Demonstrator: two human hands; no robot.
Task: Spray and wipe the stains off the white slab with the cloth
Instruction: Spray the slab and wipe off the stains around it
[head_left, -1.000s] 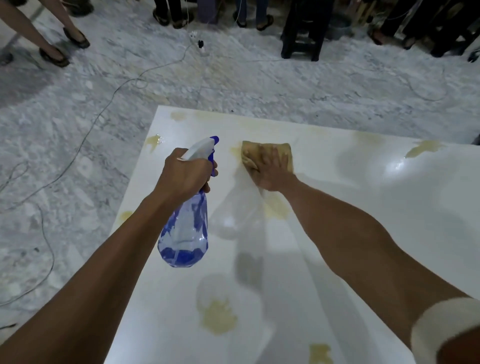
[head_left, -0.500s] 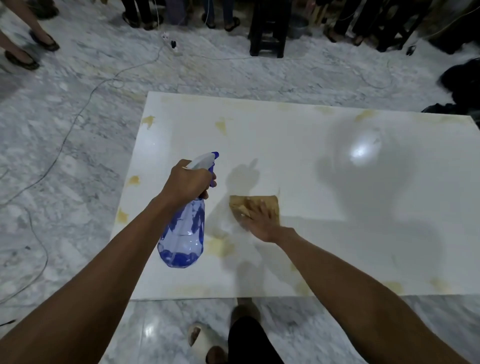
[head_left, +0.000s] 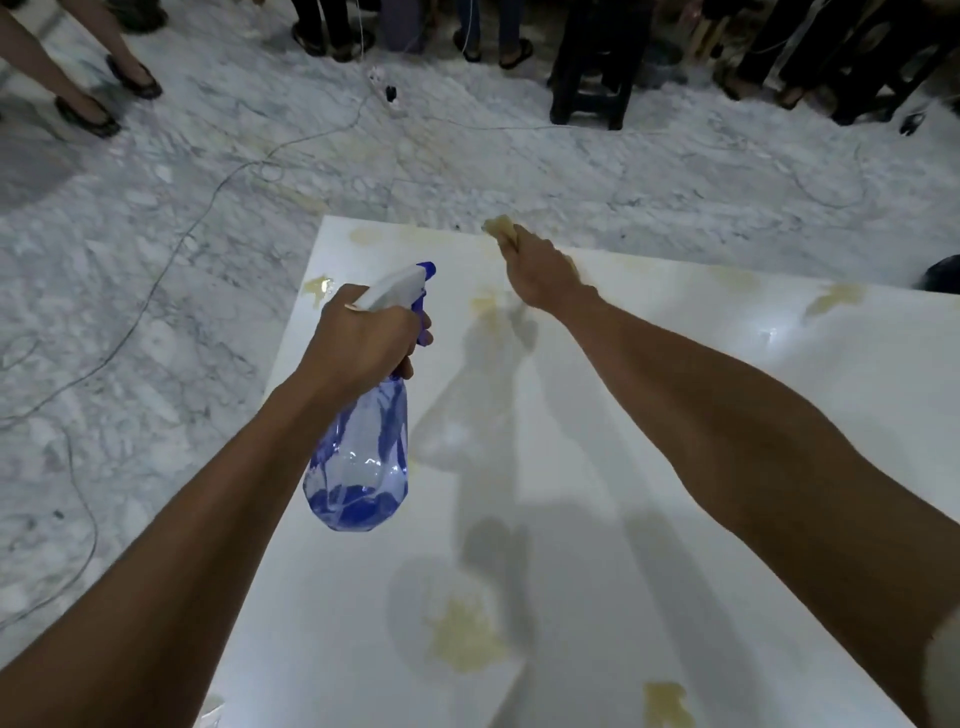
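Left hand (head_left: 363, 338): fingers curled round the bottle (head_left: 363, 457), held over the slab's left side.
Right hand (head_left: 543, 278): fingers bunched round the cloth (head_left: 501, 231) at the far edge.
Advice: press flat and sweep each yellow stain (head_left: 467, 639).
Slab (head_left: 727, 364): white, glossy, blotched.
Room: marble floor (head_left: 156, 260), cables, bystanders' feet at the far side.

Glossy white slab (head_left: 597, 493), translucent plastic spray bottle (head_left: 358, 467) (veined marble floor (head_left: 156, 312))

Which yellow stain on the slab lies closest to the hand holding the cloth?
The faint stain just left of the right hand; other stains sit farther off.
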